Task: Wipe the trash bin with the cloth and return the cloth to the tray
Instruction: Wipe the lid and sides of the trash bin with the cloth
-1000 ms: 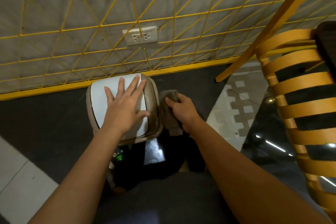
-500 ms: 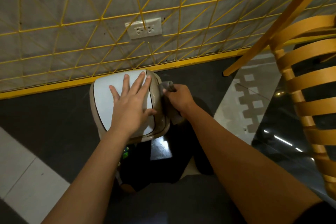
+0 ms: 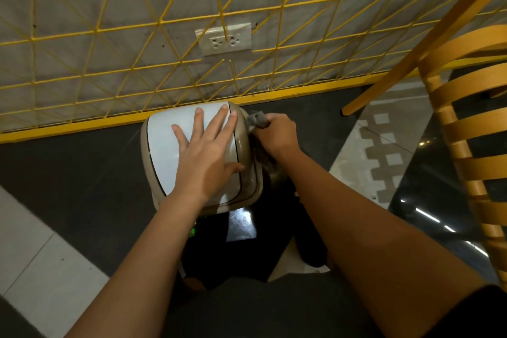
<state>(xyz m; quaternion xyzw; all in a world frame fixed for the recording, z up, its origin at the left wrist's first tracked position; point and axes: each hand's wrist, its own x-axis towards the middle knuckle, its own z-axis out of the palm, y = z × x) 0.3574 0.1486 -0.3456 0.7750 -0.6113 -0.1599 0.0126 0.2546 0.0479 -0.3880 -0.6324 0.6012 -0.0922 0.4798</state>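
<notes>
A small beige trash bin (image 3: 247, 145) with a white lid stands on the dark floor by the wall. My left hand (image 3: 205, 153) lies flat on the lid, fingers spread, holding nothing. My right hand (image 3: 277, 136) is closed on a grey cloth (image 3: 256, 119) and presses it against the bin's upper right side, near the back corner. Most of the cloth is hidden inside the fist. No tray is in view.
A yellow wire grid (image 3: 164, 19) covers the grey wall with a white socket (image 3: 223, 40) just behind the bin. A wooden slatted chair (image 3: 472, 145) stands at the right, its leg (image 3: 389, 74) slanting to the floor. My dark-clad legs are below the bin.
My right hand has slid the cloth along the bin's right side, from the front part up toward the back corner. My left hand has stayed flat on the lid.
</notes>
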